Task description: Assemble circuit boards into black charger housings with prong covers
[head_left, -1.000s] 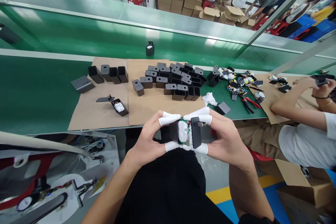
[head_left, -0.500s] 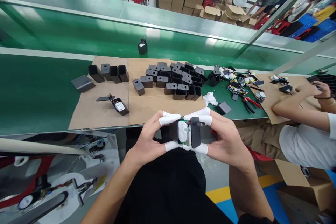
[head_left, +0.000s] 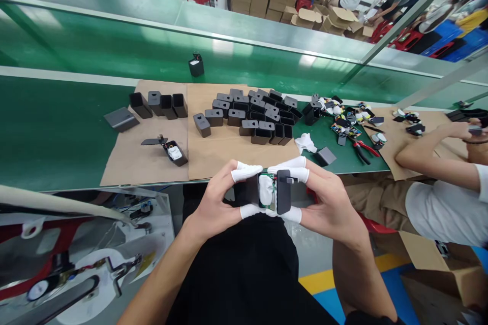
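Note:
Above my lap, just off the table's front edge, I hold a power adapter in both hands. My left hand [head_left: 217, 200] grips its black casing [head_left: 246, 193] between thumb and fingers. My right hand [head_left: 326, 200] pinches the other end, the circuit board [head_left: 267, 190] with a white pad and a black end cap [head_left: 283, 192] bearing plug prongs. The board sits partly inside the casing, and the cap stands apart from the casing's mouth. White finger cots cover the thumbs and some fingertips. How deep the board reaches is hidden by the casing.
On cardboard [head_left: 229, 160] stand several black casings [head_left: 261, 136]; a partly filled adapter [head_left: 175, 153] lies left. Circuit boards, red-handled pliers [head_left: 362, 151] and a white cloth [head_left: 305, 143] lie right. A co-worker's arm [head_left: 427, 147] is at far right. Another adapter [head_left: 196, 66] stands on the green belt.
The adapter on the green belt has shifted left. The co-worker's hands at far right have moved slightly. My hands and the adapter they hold look unchanged.

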Demonstrator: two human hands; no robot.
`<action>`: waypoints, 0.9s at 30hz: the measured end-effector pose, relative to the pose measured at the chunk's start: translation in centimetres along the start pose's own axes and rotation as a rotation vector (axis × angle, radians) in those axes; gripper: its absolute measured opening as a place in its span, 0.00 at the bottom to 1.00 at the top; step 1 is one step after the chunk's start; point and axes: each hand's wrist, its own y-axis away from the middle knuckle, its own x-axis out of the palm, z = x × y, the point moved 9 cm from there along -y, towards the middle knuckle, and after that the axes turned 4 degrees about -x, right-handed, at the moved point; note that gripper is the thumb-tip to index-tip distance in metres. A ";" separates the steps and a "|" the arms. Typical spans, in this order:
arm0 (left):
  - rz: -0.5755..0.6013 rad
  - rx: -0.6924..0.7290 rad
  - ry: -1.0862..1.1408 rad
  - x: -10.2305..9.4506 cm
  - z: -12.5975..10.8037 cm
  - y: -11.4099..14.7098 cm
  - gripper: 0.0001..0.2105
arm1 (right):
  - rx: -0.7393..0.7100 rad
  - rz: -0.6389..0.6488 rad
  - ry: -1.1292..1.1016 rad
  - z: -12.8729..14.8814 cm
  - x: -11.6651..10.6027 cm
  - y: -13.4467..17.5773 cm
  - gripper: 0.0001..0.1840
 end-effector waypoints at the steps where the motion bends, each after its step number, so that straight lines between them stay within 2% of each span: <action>1: 0.000 0.006 -0.006 0.0 -0.1 0.0 0.33 | -0.005 0.003 0.007 0.1 0.0 0.0 0.33; 14: 0.000 -0.020 0.000 0.1 0.2 0.3 0.33 | -0.032 -0.022 0.017 0.4 -0.1 0.3 0.35; 21: -0.004 -0.055 0.068 0.1 0.9 0.7 0.35 | -0.054 -0.162 -0.052 0.6 -1.7 0.8 0.36; 27: 0.014 -0.014 0.030 0.2 0.1 0.4 0.33 | -0.060 -0.093 -0.035 0.9 -1.2 0.4 0.34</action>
